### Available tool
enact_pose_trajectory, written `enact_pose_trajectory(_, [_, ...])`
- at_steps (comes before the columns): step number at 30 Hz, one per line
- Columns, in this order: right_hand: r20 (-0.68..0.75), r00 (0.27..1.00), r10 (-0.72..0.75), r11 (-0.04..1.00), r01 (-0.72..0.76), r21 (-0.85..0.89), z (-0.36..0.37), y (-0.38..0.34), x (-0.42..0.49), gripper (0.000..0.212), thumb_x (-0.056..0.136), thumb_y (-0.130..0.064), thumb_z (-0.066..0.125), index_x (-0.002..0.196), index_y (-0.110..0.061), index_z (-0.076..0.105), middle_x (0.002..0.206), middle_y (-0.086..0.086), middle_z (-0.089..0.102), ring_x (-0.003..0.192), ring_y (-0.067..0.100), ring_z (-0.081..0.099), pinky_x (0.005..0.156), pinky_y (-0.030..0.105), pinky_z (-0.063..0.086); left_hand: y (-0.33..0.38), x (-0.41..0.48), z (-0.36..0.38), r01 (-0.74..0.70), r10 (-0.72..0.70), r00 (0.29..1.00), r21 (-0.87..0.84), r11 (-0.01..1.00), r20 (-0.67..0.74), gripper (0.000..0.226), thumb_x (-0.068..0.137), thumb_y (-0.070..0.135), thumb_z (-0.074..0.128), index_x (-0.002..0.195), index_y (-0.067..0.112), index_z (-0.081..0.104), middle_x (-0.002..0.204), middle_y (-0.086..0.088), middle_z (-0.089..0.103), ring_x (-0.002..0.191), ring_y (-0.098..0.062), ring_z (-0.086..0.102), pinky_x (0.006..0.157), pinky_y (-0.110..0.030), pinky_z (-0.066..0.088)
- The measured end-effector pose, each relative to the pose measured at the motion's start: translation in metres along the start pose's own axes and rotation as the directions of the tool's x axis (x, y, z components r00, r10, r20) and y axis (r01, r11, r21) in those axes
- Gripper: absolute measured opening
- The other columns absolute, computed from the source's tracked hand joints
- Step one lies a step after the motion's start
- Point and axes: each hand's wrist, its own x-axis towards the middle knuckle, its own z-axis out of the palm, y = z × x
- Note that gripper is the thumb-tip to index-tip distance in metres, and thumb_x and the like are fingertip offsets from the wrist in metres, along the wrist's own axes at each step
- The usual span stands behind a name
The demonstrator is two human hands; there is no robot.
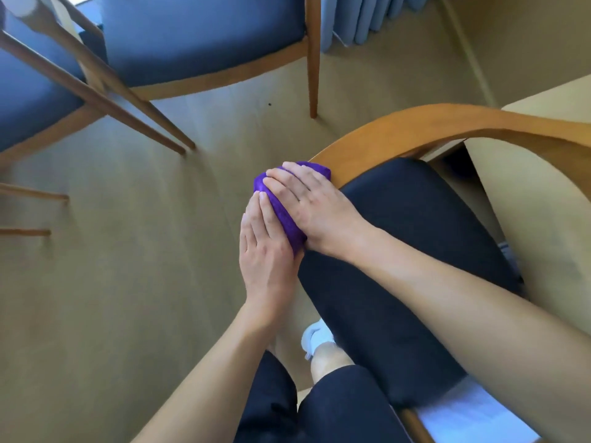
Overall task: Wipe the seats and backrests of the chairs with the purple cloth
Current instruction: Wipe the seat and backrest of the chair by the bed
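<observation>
On wooden backrest (447, 126) | left hand (265, 247), right hand (315, 209) flat, pressing purple cloth (283, 219) | pale floor (128, 266)

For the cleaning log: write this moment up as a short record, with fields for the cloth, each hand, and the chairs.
cloth: purple cloth, bunched against the end of the curved wooden backrest
left hand: fingers straight, pressed flat on the cloth's left side
right hand: laid across the cloth's top, thumb hidden
chair in work: dark seat below the hands
other chairs: blue-seated chair ahead, another at far left
</observation>
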Motion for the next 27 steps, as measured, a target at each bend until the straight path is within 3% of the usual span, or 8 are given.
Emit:
enact_pose_trajectory(3, [-0.026,0.999,-0.018,1.0,0.018,0.016,0.008,-0.014,-0.002,0.068,0.091,-0.019,0.015,0.157,-0.01,0.002,0.165,0.006,0.003,0.153,0.028,-0.001,0.123,0.04,0.004,-0.008,-0.01,0.001,0.058,-0.06,0.997,-0.048,0.997,-0.049,0.086,0.081,0.032,0.073,0.145,-0.006,0.03,0.146,-0.024,0.044,0.133,-0.035,0.049,0.108,-0.042,0.044])
enact_pose_trajectory(6, [-0.076,0.996,-0.038,0.998,0.041,0.042,0.011,-0.011,-0.004,0.067,0.091,-0.018,0.008,0.158,-0.01,0.007,0.165,0.006,0.007,0.153,0.028,0.003,0.123,0.04,0.007,-0.006,-0.009,0.002,0.077,-0.081,0.995,-0.063,0.995,-0.06,0.085,0.081,0.035,0.068,0.146,-0.004,0.028,0.147,-0.023,0.043,0.133,-0.035,0.048,0.109,-0.042,0.042])
enact_pose_trajectory(9, [-0.124,0.99,-0.069,0.992,0.081,0.095,0.012,0.005,-0.004,0.063,0.096,-0.014,0.037,0.156,-0.01,0.018,0.164,0.007,0.017,0.152,0.028,0.013,0.123,0.038,0.012,0.0,0.0,0.002,0.064,-0.064,0.998,0.018,0.998,-0.015,0.093,0.075,0.033,0.078,0.144,-0.008,0.031,0.144,-0.026,0.045,0.13,-0.039,0.049,0.109,-0.045,0.041])
enact_pose_trajectory(12, [-0.15,0.985,-0.089,0.985,0.109,0.132,0.01,0.021,-0.006,0.076,0.088,-0.013,0.062,0.155,-0.009,0.025,0.162,0.008,0.024,0.15,0.027,0.022,0.123,0.037,0.015,0.012,0.007,-0.001,0.053,-0.059,0.996,0.093,0.994,0.064,0.096,0.07,0.025,0.086,0.142,-0.012,0.036,0.142,-0.03,0.046,0.13,-0.042,0.048,0.109,-0.047,0.042])
enact_pose_trajectory(14, [-0.161,0.985,-0.069,0.984,0.093,0.151,0.009,0.031,-0.006,0.083,0.082,-0.013,0.07,0.154,-0.008,0.027,0.161,0.009,0.027,0.149,0.027,0.025,0.123,0.037,0.017,0.023,0.015,-0.002,0.044,-0.056,0.995,0.151,0.988,0.078,0.086,0.079,0.02,0.078,0.145,-0.013,0.033,0.146,-0.03,0.042,0.136,-0.041,0.043,0.112,-0.046,0.039])
enact_pose_trajectory(17, [-0.159,0.987,-0.038,0.991,0.058,0.123,0.005,0.05,-0.005,0.097,0.074,-0.018,0.081,0.154,-0.007,0.027,0.16,0.009,0.029,0.148,0.025,0.028,0.123,0.035,0.02,0.042,0.03,0.001,0.021,-0.054,0.989,0.23,0.973,0.14,0.078,0.099,0.024,0.056,0.152,-0.01,0.009,0.158,-0.028,0.02,0.149,-0.037,0.019,0.121,-0.041,0.02])
enact_pose_trajectory(19, [-0.157,0.987,-0.018,0.992,0.038,0.122,0.001,0.064,-0.006,0.101,0.071,-0.019,0.084,0.154,-0.007,0.027,0.16,0.009,0.03,0.147,0.025,0.029,0.123,0.035,0.022,0.058,0.04,0.001,0.023,-0.064,0.987,0.26,0.965,0.15,0.071,0.105,0.024,0.044,0.153,-0.009,0.002,0.16,-0.027,0.012,0.15,-0.037,0.012,0.123,-0.041,0.013])
enact_pose_trajectory(27, [-0.211,0.974,0.077,0.989,-0.048,0.141,-0.006,0.113,-0.017,0.091,0.078,-0.017,0.079,0.153,-0.009,0.028,0.158,0.009,0.032,0.145,0.023,0.032,0.121,0.035,0.026,0.111,0.072,0.015,0.012,-0.024,0.999,0.263,0.965,0.044,0.048,0.102,0.01,0.046,0.145,-0.01,0.036,0.147,-0.028,0.043,0.138,-0.038,0.042,0.113,-0.042,0.038])
